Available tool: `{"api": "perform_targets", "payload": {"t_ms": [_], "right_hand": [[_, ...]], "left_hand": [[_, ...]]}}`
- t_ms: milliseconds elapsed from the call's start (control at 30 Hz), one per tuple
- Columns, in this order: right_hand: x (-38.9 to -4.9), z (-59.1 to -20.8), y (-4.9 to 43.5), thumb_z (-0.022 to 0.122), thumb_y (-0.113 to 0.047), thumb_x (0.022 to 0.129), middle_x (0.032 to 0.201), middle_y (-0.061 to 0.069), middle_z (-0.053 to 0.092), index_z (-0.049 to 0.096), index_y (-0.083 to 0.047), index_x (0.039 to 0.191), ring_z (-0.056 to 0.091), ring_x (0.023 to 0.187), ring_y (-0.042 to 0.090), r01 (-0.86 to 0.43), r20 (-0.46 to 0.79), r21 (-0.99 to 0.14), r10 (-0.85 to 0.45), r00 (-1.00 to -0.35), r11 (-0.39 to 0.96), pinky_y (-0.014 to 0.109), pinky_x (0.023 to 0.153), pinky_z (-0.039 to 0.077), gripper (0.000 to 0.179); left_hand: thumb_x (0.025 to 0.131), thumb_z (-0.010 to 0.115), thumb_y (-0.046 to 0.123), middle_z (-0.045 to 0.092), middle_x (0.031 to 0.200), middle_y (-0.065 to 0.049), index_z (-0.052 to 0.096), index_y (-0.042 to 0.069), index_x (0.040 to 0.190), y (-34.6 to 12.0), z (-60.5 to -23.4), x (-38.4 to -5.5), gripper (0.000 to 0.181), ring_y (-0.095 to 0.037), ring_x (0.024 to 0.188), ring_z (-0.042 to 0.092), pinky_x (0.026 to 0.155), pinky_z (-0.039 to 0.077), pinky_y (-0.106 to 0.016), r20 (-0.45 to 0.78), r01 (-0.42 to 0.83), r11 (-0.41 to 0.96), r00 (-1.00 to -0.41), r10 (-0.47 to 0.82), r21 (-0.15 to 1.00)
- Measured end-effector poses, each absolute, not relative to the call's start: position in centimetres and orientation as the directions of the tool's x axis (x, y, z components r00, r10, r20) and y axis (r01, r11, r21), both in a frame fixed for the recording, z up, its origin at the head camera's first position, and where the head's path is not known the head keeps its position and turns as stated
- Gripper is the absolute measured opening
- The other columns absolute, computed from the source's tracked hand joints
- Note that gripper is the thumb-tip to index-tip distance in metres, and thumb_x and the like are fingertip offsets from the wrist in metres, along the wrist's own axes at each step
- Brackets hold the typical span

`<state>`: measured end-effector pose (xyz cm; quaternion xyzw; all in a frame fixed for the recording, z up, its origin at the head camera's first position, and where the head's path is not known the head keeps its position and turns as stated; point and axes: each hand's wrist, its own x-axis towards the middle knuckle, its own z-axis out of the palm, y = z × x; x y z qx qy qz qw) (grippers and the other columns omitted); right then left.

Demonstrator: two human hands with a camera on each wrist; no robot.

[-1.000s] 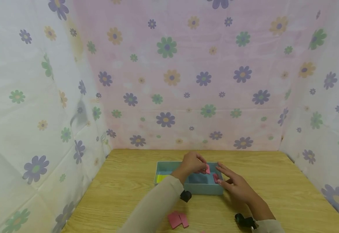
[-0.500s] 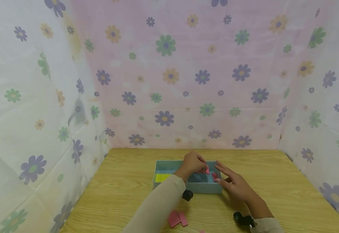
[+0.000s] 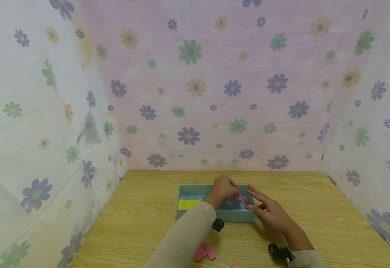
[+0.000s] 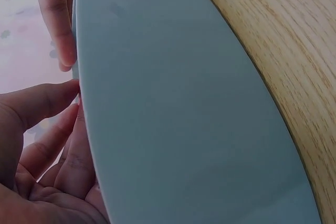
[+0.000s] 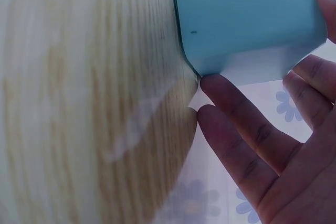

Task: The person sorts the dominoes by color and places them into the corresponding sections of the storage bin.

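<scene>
A shallow light blue box (image 3: 235,216) sits on the table. My left hand (image 3: 224,188) reaches into it, pinching a small flat pink piece (image 3: 239,198) between thumb and fingertips. Just right of that, another pink piece (image 3: 246,203) leans at the box's right end. Flat yellow pieces (image 3: 189,204) lie in the left part, partly hidden by my left forearm. My right hand (image 3: 271,214) is at the box's right end, fingers extended along the end wall and thumb by the near corner. In the right wrist view, its fingertips touch the outside of the box (image 5: 247,19).
Two flat pink pieces (image 3: 205,252) lie on the wooden table (image 3: 141,223) in front of the box, with another pink bit (image 3: 232,266) at the bottom edge of the view. Flowered cloth (image 3: 215,93) hangs behind and on both sides.
My left hand has shifted slightly right, lowering the pink piece deeper into the box. More of the yellow pieces shows. My right hand stays at the box's end.
</scene>
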<state>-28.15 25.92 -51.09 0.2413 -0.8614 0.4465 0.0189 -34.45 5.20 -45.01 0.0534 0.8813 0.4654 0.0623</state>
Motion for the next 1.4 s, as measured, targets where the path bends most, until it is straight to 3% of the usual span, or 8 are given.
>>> {"api": "perform_targets", "payload": {"t_ms": [600, 833, 1033, 1133, 1300, 1400], "right_hand": [[-28.26, -51.21, 26.02, 0.059, -0.029, 0.107, 0.172, 0.015, 0.018, 0.036, -0.007, 0.161, 0.071, 0.106, 0.022, -0.427, 0.238, -0.77, -0.408, -0.882, 0.474, 0.026, 0.086, 0.058, 0.062], [-28.29, -51.26, 26.08, 0.059, -0.032, 0.107, 0.173, 0.011, 0.019, 0.037, -0.01, 0.161, 0.07, 0.109, 0.026, -0.421, 0.23, -0.767, -0.406, -0.885, 0.484, 0.026, 0.085, 0.058, 0.062], [-28.34, -51.31, 26.1, 0.059, -0.03, 0.107, 0.172, 0.013, 0.02, 0.037, -0.009, 0.161, 0.071, 0.106, 0.022, -0.435, 0.248, -0.761, -0.405, -0.88, 0.481, 0.026, 0.085, 0.058, 0.061], [-28.32, -51.32, 26.16, 0.059, -0.027, 0.108, 0.172, 0.016, 0.021, 0.038, -0.007, 0.161, 0.072, 0.105, 0.021, -0.451, 0.264, -0.753, -0.408, -0.874, 0.479, 0.027, 0.085, 0.059, 0.06], [-28.33, -51.28, 26.19, 0.059, -0.026, 0.107, 0.171, 0.017, 0.021, 0.038, -0.006, 0.16, 0.072, 0.107, 0.022, -0.462, 0.275, -0.747, -0.41, -0.869, 0.477, 0.027, 0.086, 0.059, 0.06], [-28.4, -51.36, 26.19, 0.059, -0.028, 0.108, 0.172, 0.016, 0.02, 0.038, -0.007, 0.16, 0.071, 0.105, 0.018, -0.458, 0.268, -0.748, -0.412, -0.871, 0.48, 0.027, 0.084, 0.059, 0.06]], "left_hand": [[0.083, 0.085, 0.005, 0.074, 0.068, -0.005, 0.078, 0.009, 0.072, 5.35, -45.03, -34.21, 0.014, -0.021, 0.059, 0.075, 0.067, 0.065, -0.046, -0.075, 0.024, 0.53, -0.984, 0.164, 0.847], [0.086, 0.082, 0.006, 0.073, 0.073, 0.001, 0.079, 0.01, 0.075, 5.09, -44.58, -33.69, 0.012, -0.019, 0.062, 0.074, 0.067, 0.065, -0.043, -0.05, 0.052, 0.55, -0.985, 0.168, 0.833], [0.089, 0.08, 0.015, 0.067, 0.065, -0.001, 0.074, 0.008, 0.071, 5.12, -44.75, -33.89, 0.02, -0.024, 0.065, 0.074, 0.062, 0.063, -0.04, -0.099, 0.02, 0.613, -0.982, 0.16, 0.79], [0.094, 0.072, 0.022, 0.064, 0.069, -0.005, 0.073, 0.002, 0.088, 5.33, -45.05, -34.04, 0.021, -0.029, 0.069, 0.073, 0.062, 0.061, -0.042, -0.204, -0.048, 0.657, -0.965, 0.163, 0.752], [0.099, 0.054, 0.019, 0.067, 0.098, -0.016, 0.062, 0.0, 0.132, 5.61, -45.31, -33.99, 0.038, -0.035, 0.078, 0.07, 0.073, 0.062, -0.05, -0.337, -0.176, 0.565, -0.921, 0.194, 0.806], [0.101, 0.048, 0.018, 0.069, 0.106, -0.022, 0.06, 0.001, 0.139, 5.71, -45.25, -33.9, 0.043, -0.04, 0.082, 0.071, 0.076, 0.061, -0.054, -0.352, -0.206, 0.505, -0.912, 0.211, 0.838]]}}
